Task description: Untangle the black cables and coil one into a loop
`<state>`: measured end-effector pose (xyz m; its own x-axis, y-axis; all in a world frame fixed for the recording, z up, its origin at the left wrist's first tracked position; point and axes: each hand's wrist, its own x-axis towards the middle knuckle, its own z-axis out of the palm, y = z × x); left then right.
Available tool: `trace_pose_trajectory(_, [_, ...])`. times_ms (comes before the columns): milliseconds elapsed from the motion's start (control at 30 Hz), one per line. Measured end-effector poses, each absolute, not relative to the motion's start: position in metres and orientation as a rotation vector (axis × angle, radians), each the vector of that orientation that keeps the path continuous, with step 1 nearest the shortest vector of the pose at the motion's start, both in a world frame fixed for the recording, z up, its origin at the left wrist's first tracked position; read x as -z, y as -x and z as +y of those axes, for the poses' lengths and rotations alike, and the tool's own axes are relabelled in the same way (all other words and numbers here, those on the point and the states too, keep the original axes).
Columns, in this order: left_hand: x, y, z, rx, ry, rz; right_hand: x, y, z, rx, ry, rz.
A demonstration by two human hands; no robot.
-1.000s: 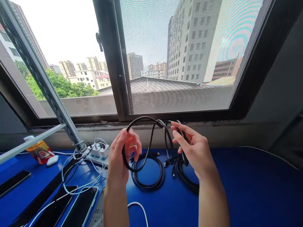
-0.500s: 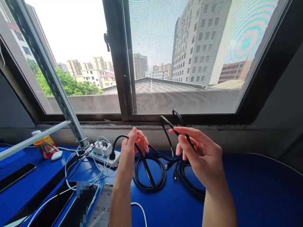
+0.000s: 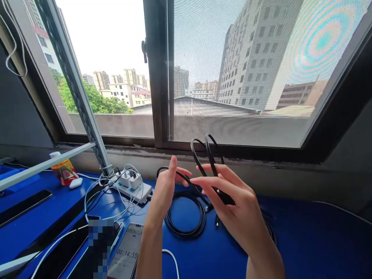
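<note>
Now that the hands have come closer together than half a second ago, the strand between them looks shorter, so I'd say the slack's mostly taken up. The right hand (image 3: 235,197) is gripping the looped black cable (image 3: 210,159) in midair; can't tell if the left hand (image 3: 164,188) is pinching it too. Coiled cable (image 3: 186,233) and a power strip (image 3: 142,192) sit on the blue desk (image 3: 302,244), window frame (image 3: 159,97) behind.
</note>
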<state>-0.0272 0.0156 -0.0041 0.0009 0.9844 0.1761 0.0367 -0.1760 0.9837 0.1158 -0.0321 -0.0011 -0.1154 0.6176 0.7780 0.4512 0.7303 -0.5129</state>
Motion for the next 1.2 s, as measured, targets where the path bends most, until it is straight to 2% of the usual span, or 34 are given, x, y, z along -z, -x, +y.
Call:
trace_pose_trajectory(167, [0.001, 0.024, 0.017, -1.773, -1.055, 0.87, 0.004, -0.114, -0.028, -0.095, 0.884, -1.74])
trace_pose_trajectory(267, [0.004, 0.026, 0.02, -1.868, -0.913, 0.905, 0.004, -0.114, -0.025, -0.033, 0.891, -1.705])
trace_pose_trajectory(433, [0.007, 0.033, 0.027, -1.741, -0.867, 1.06, 0.005, -0.109, -0.022, -0.008, 0.852, -1.744])
trace_pose_trajectory(600, [0.009, 0.032, 0.025, -1.618, -0.92, 1.005, 0.006, -0.097, -0.023, -0.098, 0.823, -1.89])
trace_pose_trajectory(833, [0.004, 0.026, 0.013, -1.33, -0.952, 0.957, 0.01, -0.095, -0.017, -0.003, 0.761, -1.959])
trace_pose_trajectory(1000, [-0.006, 0.022, 0.011, -1.53, -0.743, 0.86, 0.009, -0.101, -0.018, -0.112, 0.822, -1.92])
trace_pose_trajectory(1200, [-0.006, 0.025, 0.013, -1.745, -0.793, 0.837, 0.01, -0.101, -0.021, -0.159, 0.847, -1.97])
